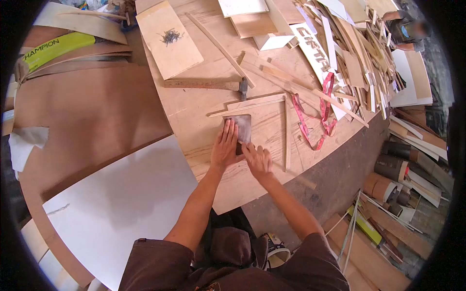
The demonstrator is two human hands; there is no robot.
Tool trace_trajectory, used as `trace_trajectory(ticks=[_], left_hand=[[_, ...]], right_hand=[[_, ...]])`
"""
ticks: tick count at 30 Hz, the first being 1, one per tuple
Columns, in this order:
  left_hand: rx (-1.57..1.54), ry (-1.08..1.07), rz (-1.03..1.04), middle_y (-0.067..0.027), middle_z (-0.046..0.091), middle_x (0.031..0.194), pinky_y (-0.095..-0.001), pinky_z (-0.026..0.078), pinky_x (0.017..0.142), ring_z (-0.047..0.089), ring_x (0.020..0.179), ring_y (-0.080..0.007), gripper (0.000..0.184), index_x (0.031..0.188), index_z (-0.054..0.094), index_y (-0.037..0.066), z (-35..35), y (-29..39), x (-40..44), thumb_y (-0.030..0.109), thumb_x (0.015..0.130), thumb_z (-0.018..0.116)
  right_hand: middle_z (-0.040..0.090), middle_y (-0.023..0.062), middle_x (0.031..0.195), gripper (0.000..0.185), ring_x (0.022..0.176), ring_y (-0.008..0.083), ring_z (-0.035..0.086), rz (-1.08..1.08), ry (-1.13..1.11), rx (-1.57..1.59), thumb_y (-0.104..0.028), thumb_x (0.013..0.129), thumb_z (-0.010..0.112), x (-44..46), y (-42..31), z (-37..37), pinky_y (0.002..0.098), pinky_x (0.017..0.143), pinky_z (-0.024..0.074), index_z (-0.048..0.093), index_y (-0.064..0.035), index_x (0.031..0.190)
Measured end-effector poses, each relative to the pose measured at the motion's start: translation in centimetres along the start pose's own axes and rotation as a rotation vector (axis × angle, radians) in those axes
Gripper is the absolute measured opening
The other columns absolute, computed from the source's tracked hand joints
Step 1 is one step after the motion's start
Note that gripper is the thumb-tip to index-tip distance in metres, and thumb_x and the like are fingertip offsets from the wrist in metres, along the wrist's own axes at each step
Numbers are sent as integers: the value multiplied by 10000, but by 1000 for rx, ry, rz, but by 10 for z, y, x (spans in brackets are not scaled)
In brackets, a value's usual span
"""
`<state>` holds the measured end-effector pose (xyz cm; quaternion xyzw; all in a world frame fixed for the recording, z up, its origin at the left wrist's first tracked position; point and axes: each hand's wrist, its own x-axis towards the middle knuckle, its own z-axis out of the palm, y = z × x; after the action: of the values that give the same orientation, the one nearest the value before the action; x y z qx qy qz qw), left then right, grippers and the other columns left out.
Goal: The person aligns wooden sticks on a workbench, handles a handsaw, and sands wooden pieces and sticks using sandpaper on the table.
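My left hand (225, 145) lies flat with its fingers stretched over a small grey-brown square piece (244, 127) on the wooden worktable (213, 186). At that piece's lower edge, my right hand (258, 159) is closed with curled fingers; whatever is in them is hidden. Just above the square lie thin wooden strips (252, 104), and another strip (286, 136) runs down the right side. A hammer (204, 85) with a wooden handle rests beyond them. To the right, a pink tape measure (315, 145) lies in loose loops.
A pile of nails (171, 37) sits on a pale board (170, 58) at the far left. Wood offcuts (359, 53) crowd the far right. A white panel (121, 194) lies left of me. Another person (410, 31) is at the upper right. Scraps and rolls (381, 186) cover the floor.
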<state>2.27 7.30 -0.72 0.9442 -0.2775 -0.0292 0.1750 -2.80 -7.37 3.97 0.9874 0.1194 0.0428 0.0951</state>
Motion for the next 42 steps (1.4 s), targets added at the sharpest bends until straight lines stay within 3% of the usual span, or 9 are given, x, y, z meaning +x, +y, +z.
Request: trace_trajectory(ticks=[1, 3, 5, 17, 18, 22, 24, 29, 42], left_hand=[[5, -2, 1, -213, 236, 1618, -439, 130, 1235, 181, 1526, -314, 1145, 1497, 326, -64, 2, -1, 0, 712, 710, 624], [-36, 66, 16, -216, 221, 1622, -443, 130, 1235, 177, 1526, -317, 1164, 1499, 306, -77, 6, -1, 0, 699, 704, 653], [-6, 52, 16, -219, 232, 1617, -446, 131, 1234, 185, 1523, -318, 1164, 1490, 319, -85, 9, -7, 3, 708, 704, 647], [107, 32, 16, -222, 269, 1607, -447, 118, 1231, 206, 1521, -312, 1124, 1479, 376, -57, -2, 1, 4, 719, 700, 614], [224, 51, 31, -222, 268, 1608, -445, 110, 1232, 210, 1520, -313, 1125, 1473, 388, -58, 4, 0, 1, 726, 698, 608], [310, 97, 62, -222, 262, 1609, -446, 98, 1235, 194, 1524, -314, 1123, 1479, 367, -59, 20, -5, 1, 711, 702, 621], [-48, 38, 16, -220, 257, 1611, -446, 93, 1237, 184, 1527, -315, 1135, 1465, 381, -60, 9, -4, 1, 731, 686, 620], [82, -16, 24, -216, 246, 1615, -448, 97, 1237, 168, 1530, -319, 1183, 1476, 353, -63, 0, -2, 0, 752, 665, 636], [-7, -7, 46, -196, 233, 1625, -471, 121, 1226, 151, 1533, -314, 1219, 1494, 355, -34, 0, -1, 1, 774, 636, 669]], right_hand=[[583, -5, 921, 337, 706, 159, 584, -66, -39, 33, -163, 797, 621, 2, 8, -1, 316, 584, 469, 643, -145, 1133], [586, -2, 918, 325, 709, 159, 584, -33, 294, -134, -165, 801, 624, 17, 18, 25, 325, 583, 472, 629, -137, 1125], [590, -3, 924, 315, 712, 152, 586, 20, -8, 35, -162, 802, 629, 43, 22, 2, 320, 582, 472, 617, -139, 1116], [567, 6, 847, 200, 656, 168, 588, -7, 64, 42, -130, 792, 640, -3, -4, 5, 310, 539, 462, 626, -139, 992], [601, 4, 895, 353, 702, 152, 592, -20, -14, 93, -157, 781, 656, -14, -7, -5, 329, 600, 472, 648, -142, 1133], [605, 5, 920, 342, 704, 163, 598, -45, -7, 26, -132, 796, 639, 24, 24, 3, 330, 621, 476, 647, -135, 1138], [605, 5, 918, 349, 700, 166, 594, -17, -6, 45, -128, 800, 636, 28, 16, 3, 330, 606, 471, 648, -131, 1149], [600, 9, 896, 399, 694, 174, 588, -28, 2, 146, -117, 816, 619, -28, -2, -2, 345, 551, 457, 650, -109, 1214], [576, 16, 885, 391, 711, 182, 615, -4, -69, 109, -129, 832, 607, 10, 26, 0, 340, 571, 499, 643, -135, 1221]])
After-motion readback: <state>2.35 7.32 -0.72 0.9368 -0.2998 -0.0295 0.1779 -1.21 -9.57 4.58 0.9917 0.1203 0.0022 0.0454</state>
